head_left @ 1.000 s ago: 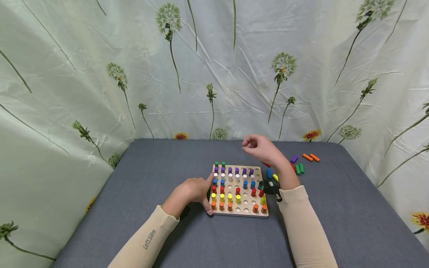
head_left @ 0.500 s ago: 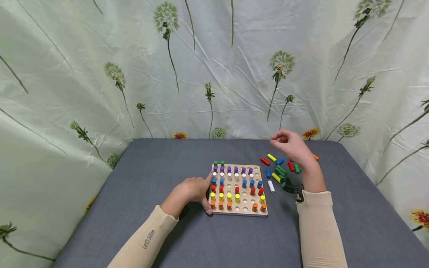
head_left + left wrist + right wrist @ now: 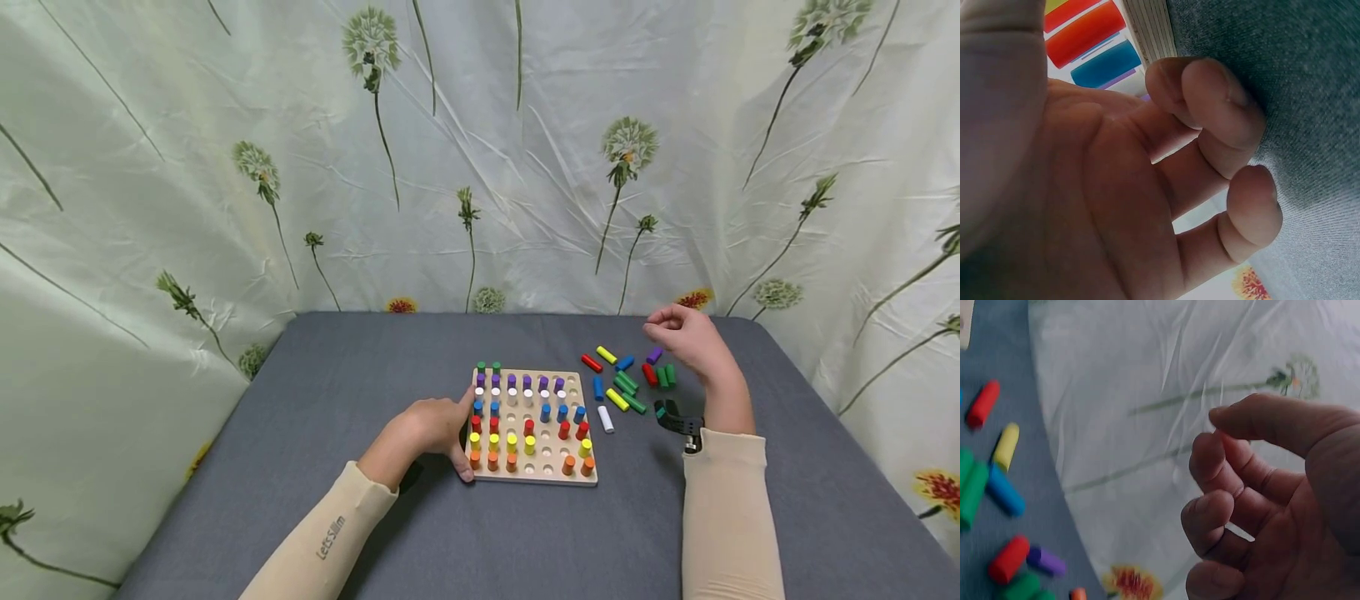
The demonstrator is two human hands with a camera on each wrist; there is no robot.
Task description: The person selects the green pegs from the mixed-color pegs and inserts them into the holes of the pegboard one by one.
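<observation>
Pegboard [image 3: 538, 460] toward the far edge of the surface [image 3: 322, 375], held at its left side by the half-curled left hand [image 3: 435, 425]; toward the far right corner, near loose pegs [image 3: 628, 382], an unladen, loosely curled right hand [image 3: 693, 343].

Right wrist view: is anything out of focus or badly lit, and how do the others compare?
Right wrist: pegs soft-edged, right hand clearer but shaded; left wrist: dim left hand, dark shadow on the table beside it; head: brighter, board fairly crisp.
</observation>
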